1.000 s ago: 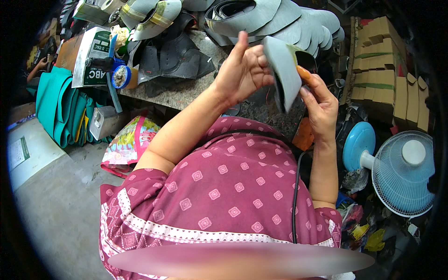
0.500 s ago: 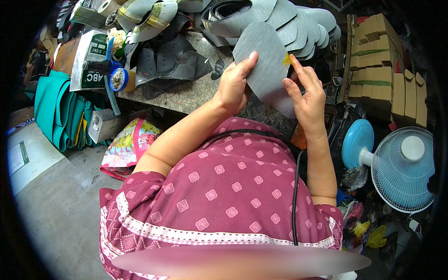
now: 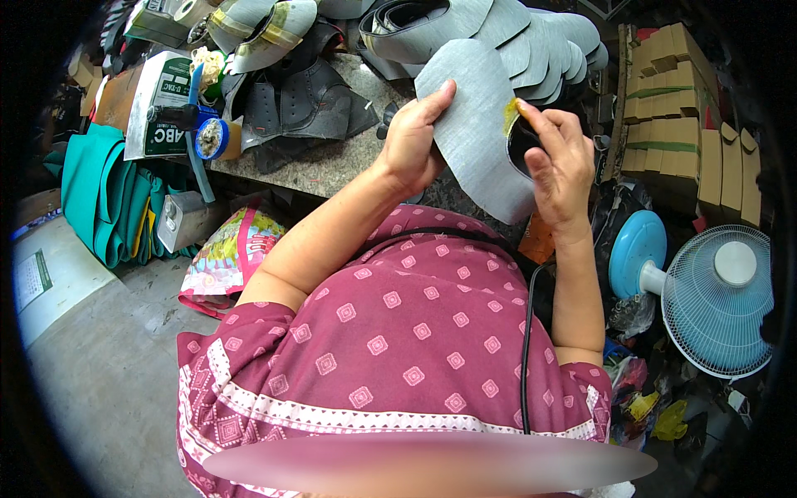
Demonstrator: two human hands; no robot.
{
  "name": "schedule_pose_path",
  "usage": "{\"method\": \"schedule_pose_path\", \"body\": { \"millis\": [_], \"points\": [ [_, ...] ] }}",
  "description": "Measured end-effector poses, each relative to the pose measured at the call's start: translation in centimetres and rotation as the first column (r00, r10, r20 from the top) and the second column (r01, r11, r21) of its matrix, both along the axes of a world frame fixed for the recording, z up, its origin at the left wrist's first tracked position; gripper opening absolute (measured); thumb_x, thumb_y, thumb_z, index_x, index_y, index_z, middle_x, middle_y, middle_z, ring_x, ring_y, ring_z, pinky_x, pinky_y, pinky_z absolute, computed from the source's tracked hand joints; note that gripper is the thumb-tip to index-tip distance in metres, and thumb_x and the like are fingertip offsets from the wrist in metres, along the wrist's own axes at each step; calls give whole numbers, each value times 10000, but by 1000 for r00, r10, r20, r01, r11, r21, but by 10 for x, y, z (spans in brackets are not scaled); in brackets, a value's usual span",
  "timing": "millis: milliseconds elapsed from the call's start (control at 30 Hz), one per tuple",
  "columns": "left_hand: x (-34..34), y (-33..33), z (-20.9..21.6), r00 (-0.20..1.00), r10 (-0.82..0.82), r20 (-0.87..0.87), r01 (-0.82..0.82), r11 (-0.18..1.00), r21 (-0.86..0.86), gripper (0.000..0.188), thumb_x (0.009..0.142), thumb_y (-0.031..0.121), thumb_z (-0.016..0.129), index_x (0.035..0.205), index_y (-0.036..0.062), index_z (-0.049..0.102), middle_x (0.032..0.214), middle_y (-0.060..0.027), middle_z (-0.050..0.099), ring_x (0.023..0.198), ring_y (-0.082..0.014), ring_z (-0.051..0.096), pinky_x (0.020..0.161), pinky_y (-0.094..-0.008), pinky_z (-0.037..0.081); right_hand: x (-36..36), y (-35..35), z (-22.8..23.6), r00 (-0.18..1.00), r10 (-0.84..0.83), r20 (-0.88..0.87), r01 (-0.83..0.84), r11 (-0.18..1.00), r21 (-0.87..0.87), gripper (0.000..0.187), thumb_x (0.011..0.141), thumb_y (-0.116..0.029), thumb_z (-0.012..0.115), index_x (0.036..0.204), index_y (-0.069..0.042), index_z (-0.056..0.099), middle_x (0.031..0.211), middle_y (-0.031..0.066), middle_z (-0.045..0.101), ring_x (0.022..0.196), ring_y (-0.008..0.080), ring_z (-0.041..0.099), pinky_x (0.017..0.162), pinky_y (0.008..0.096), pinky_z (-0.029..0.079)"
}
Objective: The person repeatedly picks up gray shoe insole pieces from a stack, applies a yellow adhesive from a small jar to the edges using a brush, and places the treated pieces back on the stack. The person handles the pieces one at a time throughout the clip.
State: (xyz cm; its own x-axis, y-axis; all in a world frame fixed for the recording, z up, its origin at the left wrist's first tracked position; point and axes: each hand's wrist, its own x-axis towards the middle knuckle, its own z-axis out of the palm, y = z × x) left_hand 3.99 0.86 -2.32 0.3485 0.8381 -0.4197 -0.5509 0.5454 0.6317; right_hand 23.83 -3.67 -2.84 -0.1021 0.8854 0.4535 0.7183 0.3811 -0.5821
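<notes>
A grey, rounded shoe upper [image 3: 477, 124] with a dark underside is held up in front of me. My left hand [image 3: 413, 145] grips its left edge, thumb on top and fingers beneath. Yellow glue [image 3: 510, 114] lies along the right edge. My right hand [image 3: 564, 162] is at that edge, with the index fingertip on the glue and the thumb bent near the dark opening; its other fingers are curled and partly hidden. Beyond lies a fanned stack of similar grey uppers [image 3: 531, 62].
Black shoe parts [image 3: 307, 108], a hammer [image 3: 195, 124] and an orange jar with a blue rim [image 3: 217, 141] lie on the worktop [image 3: 353, 87]. Flat cardboard [image 3: 664, 108] is stacked at right, above a fan [image 3: 718, 299]. Green cloth [image 3: 100, 195] and a bag [image 3: 228, 257] are at left.
My right hand has shifted slightly right and down, and the upper has turned, showing more of its dark opening. The yellow glue looks more spread along the edge.
</notes>
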Motion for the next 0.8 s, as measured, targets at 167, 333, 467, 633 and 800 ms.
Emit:
{"method": "schedule_pose_path", "body": {
  "millis": [167, 333, 467, 633, 800],
  "points": [
    [-3, 3, 1, 1000, 8, -22, -8, 1000, -1, 448, 1032, 299, 480, 1334, -33, 481, 1252, -178, 609, 1119, -289, 633, 990, -436, 506, -5, -8, 1, 991, 102, 84, -109, 991, 80, 641, 930, -662, 428, 1119, -127, 727, 918, 30, 578, 817, 181, 565, 812, 349, 375],
    [-1, 6, 2, 1000, 7, 5, -7, 1000, -21, 461, 1028, 309, 486, 1336, -33, 482, 1251, -180, 611, 1115, -295, 635, 993, -433, 503, 8, -2, 6, 997, 61, -49, -60, 998, 16, 692, 953, -669, 356, 1123, -109, 726, 950, 51, 584, 833, 205, 567, 804, 346, 382],
    [2, 5, 3, 999, -18, -44, 18, 1000, 4, 469, 1025, 312, 488, 1338, -37, 479, 1253, -181, 609, 1119, -303, 633, 998, -439, 500, 0, 0, 1, 999, 38, 15, -38, 999, -37, 728, 938, -693, 361, 1159, -97, 715, 956, 52, 577, 851, 206, 566, 806, 342, 388],
    [1, 7, 2, 999, 8, -33, -9, 999, -35, 465, 1026, 307, 482, 1337, -40, 477, 1252, -185, 609, 1120, -304, 633, 991, -441, 506, -2, -7, 7, 980, 181, 85, -182, 983, -1, 679, 896, -701, 436, 1089, -124, 738, 926, 26, 567, 803, 179, 551, 795, 342, 374],
    [2, 8, 2, 999, -15, -32, 13, 999, -43, 459, 1028, 303, 478, 1336, -37, 478, 1250, -188, 609, 1119, -306, 631, 991, -448, 504, 8, -2, 16, 988, 155, -18, -154, 987, 40, 672, 925, -687, 383, 1046, -137, 750, 919, 29, 573, 770, 180, 542, 777, 345, 381]
  ]
}}
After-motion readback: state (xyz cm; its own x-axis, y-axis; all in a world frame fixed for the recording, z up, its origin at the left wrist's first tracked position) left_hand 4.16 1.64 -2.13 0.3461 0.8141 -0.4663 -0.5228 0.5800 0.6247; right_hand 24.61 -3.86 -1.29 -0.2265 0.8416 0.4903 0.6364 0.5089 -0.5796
